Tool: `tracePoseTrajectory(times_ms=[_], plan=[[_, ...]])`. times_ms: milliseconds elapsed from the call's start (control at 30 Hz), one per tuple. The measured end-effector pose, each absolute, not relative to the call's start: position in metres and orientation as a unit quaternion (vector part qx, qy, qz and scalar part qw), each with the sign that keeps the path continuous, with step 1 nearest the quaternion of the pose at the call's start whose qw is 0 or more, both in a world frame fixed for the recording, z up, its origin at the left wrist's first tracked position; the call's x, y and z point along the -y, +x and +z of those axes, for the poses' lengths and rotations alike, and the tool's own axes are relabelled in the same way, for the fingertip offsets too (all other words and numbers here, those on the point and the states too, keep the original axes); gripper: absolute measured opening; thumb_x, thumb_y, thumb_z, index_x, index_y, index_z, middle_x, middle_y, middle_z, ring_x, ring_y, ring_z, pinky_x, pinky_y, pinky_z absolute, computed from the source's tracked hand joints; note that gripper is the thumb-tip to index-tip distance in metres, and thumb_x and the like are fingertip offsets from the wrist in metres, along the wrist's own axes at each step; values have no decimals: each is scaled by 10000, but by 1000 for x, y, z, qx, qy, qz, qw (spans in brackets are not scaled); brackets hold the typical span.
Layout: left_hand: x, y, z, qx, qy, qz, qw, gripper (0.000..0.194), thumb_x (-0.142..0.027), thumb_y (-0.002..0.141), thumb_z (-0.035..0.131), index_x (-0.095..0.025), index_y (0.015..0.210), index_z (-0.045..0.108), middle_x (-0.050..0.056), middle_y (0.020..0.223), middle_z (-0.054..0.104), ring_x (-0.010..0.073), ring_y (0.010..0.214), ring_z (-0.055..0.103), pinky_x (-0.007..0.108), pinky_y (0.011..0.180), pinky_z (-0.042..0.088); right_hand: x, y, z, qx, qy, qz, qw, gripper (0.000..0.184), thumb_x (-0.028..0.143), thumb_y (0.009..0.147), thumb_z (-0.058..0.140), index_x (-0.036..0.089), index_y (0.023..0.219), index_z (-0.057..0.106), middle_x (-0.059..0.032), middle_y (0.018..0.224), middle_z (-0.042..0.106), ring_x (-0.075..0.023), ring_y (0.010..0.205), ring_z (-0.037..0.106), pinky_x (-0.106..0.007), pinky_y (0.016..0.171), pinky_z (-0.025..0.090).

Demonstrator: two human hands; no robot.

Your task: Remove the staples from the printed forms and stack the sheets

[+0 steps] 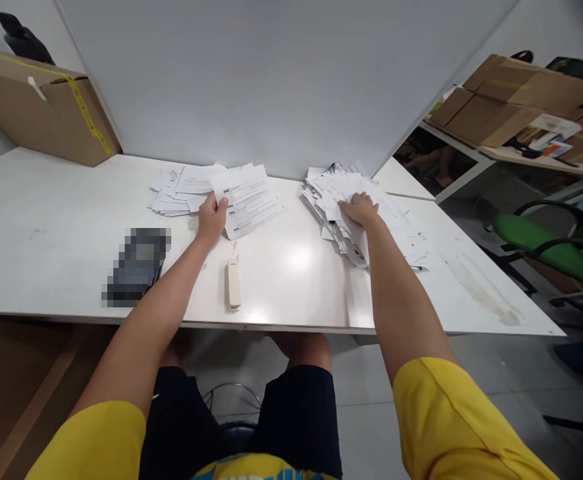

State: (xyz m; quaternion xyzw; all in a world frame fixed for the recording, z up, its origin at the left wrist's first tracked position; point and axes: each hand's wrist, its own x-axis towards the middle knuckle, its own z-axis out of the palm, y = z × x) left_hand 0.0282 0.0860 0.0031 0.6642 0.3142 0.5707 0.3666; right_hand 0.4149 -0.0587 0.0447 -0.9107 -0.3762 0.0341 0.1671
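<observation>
Some printed paper [248,200] is pinched in the left hand [214,217]; the right hand [360,209], grip unclear, touches piled papers [392,212].

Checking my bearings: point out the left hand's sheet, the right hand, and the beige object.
Sheet [246,201], head view: printed middle.
Right hand [361,208], head view: its back.
Beige object [234,284], head view: top face.

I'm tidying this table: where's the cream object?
In the head view, the cream object lies left of centre, between the held papers and the table's near edge.
</observation>
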Motion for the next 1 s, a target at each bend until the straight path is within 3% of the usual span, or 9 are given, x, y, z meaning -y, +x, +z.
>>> tracePoseTrajectory(times_ms=[100, 167, 300, 400, 467, 567, 700, 800, 1000], plan=[[-82, 27, 8, -315, 697, 557, 325, 375, -572, 932, 625, -205, 860, 646, 23, 773, 611, 250, 913, 660, 372, 888, 527, 46, 386, 43, 393, -870, -33, 297, 687, 540, 990, 408, 160, 1562, 402, -213, 1698, 242, -383, 1588, 184, -719, 1220, 156], [-79, 27, 13, -286, 724, 552, 298, 435, -626, 923, 617, -197, 864, 653, 31, 771, 613, 261, 924, 664, 392, 913, 525, 36, 352, 31, 445, -807, -32, 387, 700, 622, 1001, 347, 206, 1561, 413, -169, 1691, 288, -331, 1589, 212, -653, 1244, 200], [-75, 27, 21, -225, 738, 571, 281, 560, -726, 913, 564, -180, 975, 673, 60, 873, 659, 279, 1007, 675, 429, 982, 521, 20, 290, -3, 516, -692, 90, 498, 860, 775, 951, 297, 227, 1614, 281, -133, 1699, 278, -256, 1590, 234, -541, 1271, 243], [-76, 25, 26, -211, 716, 600, 287, 609, -763, 919, 517, -195, 1085, 660, 68, 996, 687, 279, 1084, 674, 464, 1042, 519, 18, 273, -17, 506, -622, 169, 574, 1001, 822, 876, 438, 231, 1642, 183, -135, 1723, 205, -261, 1602, 198, -533, 1277, 236], [-79, 23, 27, -203, 714, 600, 297, 597, -769, 906, 534, -222, 1115, 649, 64, 1053, 696, 282, 1118, 674, 488, 1070, 519, 22, 276, -17, 497, -566, 215, 622, 1072, 807, 816, 571, 259, 1644, 166, -129, 1708, 254, -272, 1586, 245, -523, 1267, 269], [-86, 21, 24, -210, 719, 585, 311, 560, -759, 894, 565, -251, 1120, 636, 63, 1087, 702, 292, 1146, 674, 515, 1096, 515, 28, 284, -11, 497, -500, 289, 648, 1001, 739, 747, 716, 290, 1570, 366, -110, 1556, 514, -302, 1467, 447, -511, 1228, 351], [-93, 21, 18, -221, 711, 586, 320, 557, -754, 891, 576, -278, 1180, 587, 76, 1185, 687, 292, 1221, 647, 507, 1131, 489, 29, 285, -5, 500, -473, 342, 639, 709, 677, 685, 799, 254, 1240, 672, -81, 1298, 709, -315, 1282, 601, -489, 1174, 421], [-93, 23, 16, -223, 714, 583, 318, 579, -768, 884, 570, -291, 1212, 549, 84, 1242, 668, 287, 1258, 624, 490, 1143, 474, 27, 279, -3, 493, -477, 334, 647, 603, 697, 696, 780, 255, 1098, 706, -64, 1186, 751, -305, 1216, 631, -478, 1142, 451], [-88, 24, 23, -219, 734, 559, 316, 585, -787, 899, 514, -304, 1229, 505, 84, 1218, 650, 285, 1237, 623, 487, 1107, 497, 28, 279, -2, 485, -468, 297, 677, 615, 724, 729, 743, 272, 1133, 638, -58, 1201, 727, -282, 1246, 607, -462, 1128, 463]])
